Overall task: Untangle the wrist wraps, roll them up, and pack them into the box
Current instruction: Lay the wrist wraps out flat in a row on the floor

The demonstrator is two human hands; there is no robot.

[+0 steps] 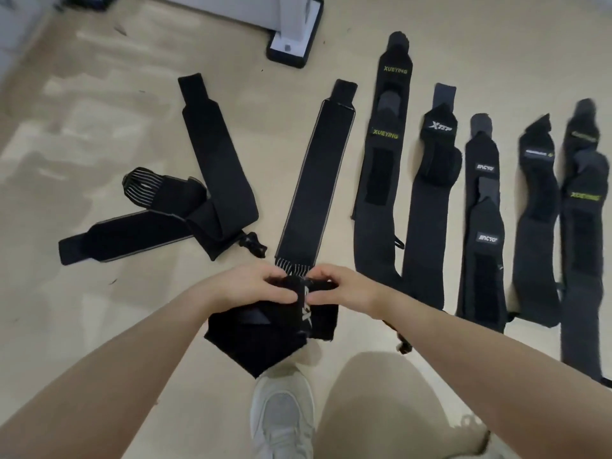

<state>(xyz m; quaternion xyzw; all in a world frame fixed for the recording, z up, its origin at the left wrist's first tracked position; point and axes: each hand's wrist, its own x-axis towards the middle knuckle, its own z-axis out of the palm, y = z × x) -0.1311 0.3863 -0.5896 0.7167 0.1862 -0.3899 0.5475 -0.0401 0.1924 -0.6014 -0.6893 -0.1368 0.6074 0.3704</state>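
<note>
Nearest, under the forearms, a pale shoe (281,415) stands on the floor (99,127), a knee beside it. Just above it both hands meet on one black wrap (265,329): the left hand (255,286) curls its fingers (281,294) over the top edge, and the right hand (347,289) pinches the same edge from the other side, so both sets of fingers are pressed on cloth, not spread. The wrap's loose flap hangs below the fingers. To roll it well, I'd say keep the edges square, start tight at the pinched end and hold tension with the thumbs. Just beyond the fingers a long strip (314,180) runs away; far left of them lies a tangled pair (185,207); right of them a row of flattened wraps (480,207). No box is in sight
</note>
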